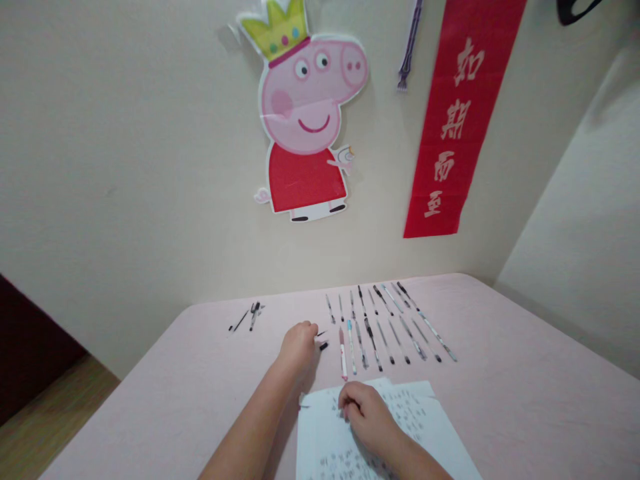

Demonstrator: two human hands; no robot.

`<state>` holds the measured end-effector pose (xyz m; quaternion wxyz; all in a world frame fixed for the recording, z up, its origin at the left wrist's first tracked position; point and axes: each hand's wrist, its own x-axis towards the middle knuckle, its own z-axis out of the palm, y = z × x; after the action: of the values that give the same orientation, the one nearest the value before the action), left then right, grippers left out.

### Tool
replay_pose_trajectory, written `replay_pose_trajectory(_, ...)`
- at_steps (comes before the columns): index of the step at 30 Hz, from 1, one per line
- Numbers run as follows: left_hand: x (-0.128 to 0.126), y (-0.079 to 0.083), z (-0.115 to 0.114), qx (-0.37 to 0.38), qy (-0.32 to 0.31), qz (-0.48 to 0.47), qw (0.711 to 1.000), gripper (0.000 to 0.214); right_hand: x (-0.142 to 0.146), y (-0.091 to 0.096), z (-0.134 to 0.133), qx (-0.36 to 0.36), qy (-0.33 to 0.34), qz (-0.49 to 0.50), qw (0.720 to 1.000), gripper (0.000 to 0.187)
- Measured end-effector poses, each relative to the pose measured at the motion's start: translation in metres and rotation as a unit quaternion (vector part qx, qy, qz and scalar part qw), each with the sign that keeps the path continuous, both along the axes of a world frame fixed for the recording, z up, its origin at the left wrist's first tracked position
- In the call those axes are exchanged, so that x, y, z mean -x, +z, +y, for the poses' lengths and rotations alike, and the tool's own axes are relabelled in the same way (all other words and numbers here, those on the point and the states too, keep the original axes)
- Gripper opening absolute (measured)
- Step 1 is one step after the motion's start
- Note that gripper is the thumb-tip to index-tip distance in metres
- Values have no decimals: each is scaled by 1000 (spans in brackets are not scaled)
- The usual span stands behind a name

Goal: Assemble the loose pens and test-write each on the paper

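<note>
My left hand [299, 343] rests on the pink table [525, 387], fingers curled, next to a small black pen piece [323, 345]; I cannot make out whether it grips anything. My right hand [364, 411] lies closed on sheets of written paper [430, 420] near the table's front; what it pinches, if anything, is hidden. Just beyond it lies a pink and white pen [343, 353]. Several pens [390, 323] are laid out in rows beyond both hands.
A few black pen parts [249, 315] lie at the table's back left. The table meets a cream wall with a cartoon pig cutout [306, 120] and a red banner [457, 113]. Wooden floor [45, 427] shows at left.
</note>
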<state>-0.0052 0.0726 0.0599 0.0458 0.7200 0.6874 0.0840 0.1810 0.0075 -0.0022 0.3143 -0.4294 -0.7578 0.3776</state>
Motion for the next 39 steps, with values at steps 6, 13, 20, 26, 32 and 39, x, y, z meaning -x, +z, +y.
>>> replay_pose_trajectory(6, -16, -1, -24, -69, -104, -165, 978, 21, 1, -1, 3, -46, -25, 157, 986, 53)
replay_pose_trajectory(13, -39, -20, -39, 13, -82, -419, 904, 21, -1, -9, 7, -39, -27, 155, 987, 69)
replay_pose_trajectory(20, -23, -30, -32, -24, -57, -360, 931, 12, 0, -3, 5, 3, -61, 179, 982, 63)
replay_pose_trajectory(26, 0, -32, -30, -100, -28, -108, 989, 14, 0, -2, 5, 19, -69, 186, 980, 62)
replay_pose_trajectory(32, -1, -37, -31, -68, -43, -24, 996, 11, 0, -6, 5, 6, -78, 195, 978, 61)
replay_pose_trajectory(39, 0, -44, -27, -75, -46, 4, 996, 18, 0, -9, 7, 1, -78, 192, 978, 60)
